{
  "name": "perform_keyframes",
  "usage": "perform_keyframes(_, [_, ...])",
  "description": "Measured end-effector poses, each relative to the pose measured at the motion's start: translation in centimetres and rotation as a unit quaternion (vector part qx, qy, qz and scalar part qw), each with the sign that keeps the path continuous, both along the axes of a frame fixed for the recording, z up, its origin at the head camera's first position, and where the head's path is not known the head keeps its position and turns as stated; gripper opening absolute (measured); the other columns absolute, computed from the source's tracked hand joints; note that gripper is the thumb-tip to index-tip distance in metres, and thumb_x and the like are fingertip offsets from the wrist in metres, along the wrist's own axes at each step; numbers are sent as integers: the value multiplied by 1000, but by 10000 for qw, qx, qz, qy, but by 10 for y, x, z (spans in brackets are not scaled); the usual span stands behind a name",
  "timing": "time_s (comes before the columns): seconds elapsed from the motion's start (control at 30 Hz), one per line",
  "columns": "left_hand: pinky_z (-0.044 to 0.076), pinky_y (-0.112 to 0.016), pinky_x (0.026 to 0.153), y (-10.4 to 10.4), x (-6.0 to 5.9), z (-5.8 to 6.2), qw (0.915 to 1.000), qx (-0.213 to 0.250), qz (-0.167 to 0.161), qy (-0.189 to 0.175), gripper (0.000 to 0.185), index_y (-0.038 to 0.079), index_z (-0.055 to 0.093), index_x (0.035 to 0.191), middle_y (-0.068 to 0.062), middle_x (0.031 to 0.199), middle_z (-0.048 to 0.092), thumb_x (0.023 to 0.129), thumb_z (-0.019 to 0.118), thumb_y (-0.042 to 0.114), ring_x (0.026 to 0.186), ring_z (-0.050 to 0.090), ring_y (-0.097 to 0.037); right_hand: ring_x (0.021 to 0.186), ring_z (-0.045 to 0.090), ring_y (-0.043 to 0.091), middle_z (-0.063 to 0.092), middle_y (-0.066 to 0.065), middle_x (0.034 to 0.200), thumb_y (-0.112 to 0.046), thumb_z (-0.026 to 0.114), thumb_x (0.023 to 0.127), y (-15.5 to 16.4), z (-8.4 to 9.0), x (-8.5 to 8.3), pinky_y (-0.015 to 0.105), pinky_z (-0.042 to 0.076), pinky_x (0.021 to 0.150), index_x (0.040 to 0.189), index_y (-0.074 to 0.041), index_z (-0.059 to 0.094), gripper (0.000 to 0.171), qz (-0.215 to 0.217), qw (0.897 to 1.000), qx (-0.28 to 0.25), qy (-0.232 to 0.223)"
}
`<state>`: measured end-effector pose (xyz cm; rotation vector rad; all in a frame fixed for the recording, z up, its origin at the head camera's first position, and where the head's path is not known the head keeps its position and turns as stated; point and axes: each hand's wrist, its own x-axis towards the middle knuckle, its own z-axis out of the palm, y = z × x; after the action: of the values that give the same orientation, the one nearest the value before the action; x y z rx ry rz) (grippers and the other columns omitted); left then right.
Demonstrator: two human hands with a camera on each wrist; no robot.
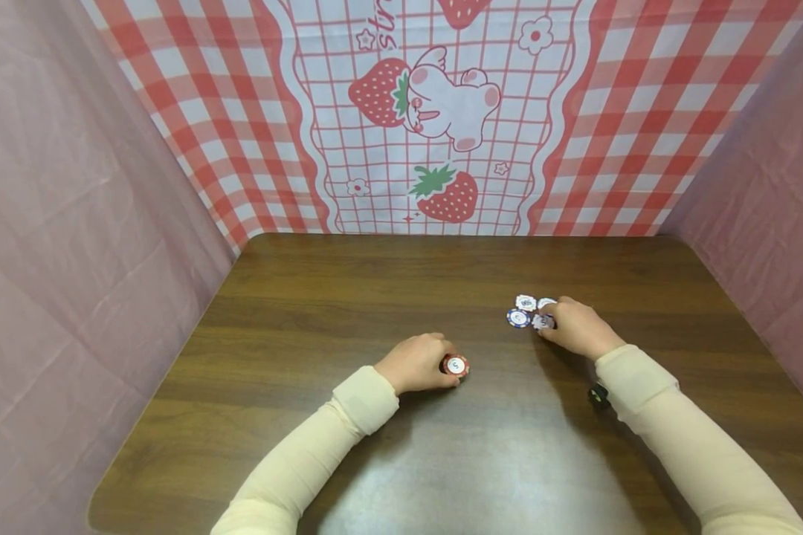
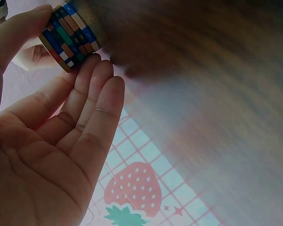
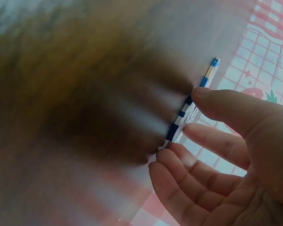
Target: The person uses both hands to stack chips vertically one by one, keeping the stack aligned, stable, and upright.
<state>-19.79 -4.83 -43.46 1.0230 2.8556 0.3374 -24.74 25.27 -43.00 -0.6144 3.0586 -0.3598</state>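
Observation:
My left hand (image 1: 415, 362) holds a short stack of poker chips (image 1: 456, 365) on the table, its top chip red with a white centre. In the left wrist view the layered edges of the stack (image 2: 70, 35) show between thumb and fingers. Farther right, my right hand (image 1: 581, 327) has thumb and fingers about a pale greyish poker chip (image 1: 543, 322) lying flat. Beside that chip lie a blue-edged chip (image 1: 518, 318) and a white chip (image 1: 526, 302). Another pale chip (image 1: 546, 303) is partly hidden by the right fingers.
The brown wooden table (image 1: 294, 312) has rounded corners. Behind it hangs a red-and-white strawberry-print cloth (image 1: 508, 193), with pink curtains (image 1: 94, 223) at both sides. A small dark device (image 1: 598, 395) sits at the right wrist.

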Motion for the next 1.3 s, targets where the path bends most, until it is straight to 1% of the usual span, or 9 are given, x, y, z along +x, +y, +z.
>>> perform_keyframes(0.17, [49, -23, 74, 0, 0, 0, 9999, 68, -3, 74, 32, 20, 73, 103, 6, 94, 66, 77, 78, 38, 84, 60, -7, 76, 58, 27, 63, 16, 82, -14, 72, 81, 1, 0, -3, 50, 47, 68, 100, 4, 69, 26, 102, 9999, -22, 40])
perform_keyframes(0.23, [49, -23, 73, 0, 0, 0, 9999, 101, -17, 86, 31, 19, 73, 101, 6, 93, 66, 77, 78, 37, 84, 60, -7, 76, 57, 27, 63, 15, 82, -13, 72, 80, 1, 0, -4, 49, 47, 69, 100, 3, 70, 26, 133, 9999, -47, -1])
perform_keyframes(0.37, [49, -23, 74, 0, 0, 0, 9999, 116, -30, 98, 30, 20, 74, 101, 6, 93, 66, 77, 78, 37, 84, 60, -7, 72, 52, 22, 62, 11, 79, -12, 71, 79, 3, 2, -6, 44, 46, 68, 101, 3, 70, 27, 156, 9997, -57, -159])
perform_keyframes(0.5, [49, -22, 74, 1, 0, 0, 9998, 112, -33, 129, 31, 20, 73, 101, 7, 93, 66, 77, 78, 37, 84, 61, -7, 66, 49, 18, 59, 5, 70, -12, 73, 78, 4, 4, -8, 37, 42, 62, 100, 4, 70, 28, 187, 9993, -126, -296])
perform_keyframes(0.63, [50, -23, 74, 0, 1, 0, 9998, 114, -34, 147, 31, 20, 73, 100, 7, 93, 66, 77, 79, 38, 84, 61, -7, 62, 47, 16, 55, 1, 64, -15, 75, 75, 4, 5, -8, 32, 38, 57, 93, 1, 70, 24, 148, 9989, -201, -390])
perform_keyframes(0.8, [49, -23, 73, 0, 1, 1, 9998, 114, -12, 138, 31, 19, 73, 100, 6, 92, 66, 76, 79, 37, 84, 61, -8, 60, 45, 15, 53, -1, 62, -18, 76, 73, 6, 4, -8, 32, 36, 56, 78, -3, 67, 18, 107, 9988, -244, -406])
perform_keyframes(0.97, [49, -23, 74, 0, 1, 1, 9999, 114, -12, 75, 31, 19, 73, 102, 6, 93, 66, 77, 78, 37, 85, 61, -8, 60, 45, 16, 53, 0, 62, -18, 76, 71, 6, 2, -9, 32, 37, 56, 74, -4, 63, 19, 6, 9987, -290, -411])
perform_keyframes(1.13, [49, -23, 74, 0, 0, 0, 9999, 129, -26, 84, 31, 19, 73, 101, 6, 93, 66, 77, 78, 37, 84, 61, -8, 60, 46, 15, 55, 1, 64, -19, 74, 72, 2, 6, -7, 31, 37, 57, 74, -5, 61, 20, -52, 9985, -388, -375])
perform_keyframes(1.3, [49, -23, 73, 0, 0, 0, 9999, 147, -15, 86, 31, 19, 73, 101, 6, 92, 65, 76, 79, 37, 83, 60, -8, 60, 47, 14, 56, 1, 66, -19, 73, 72, -7, 13, -2, 30, 38, 57, 80, -1, 62, 22, 62, 9984, -512, -242])
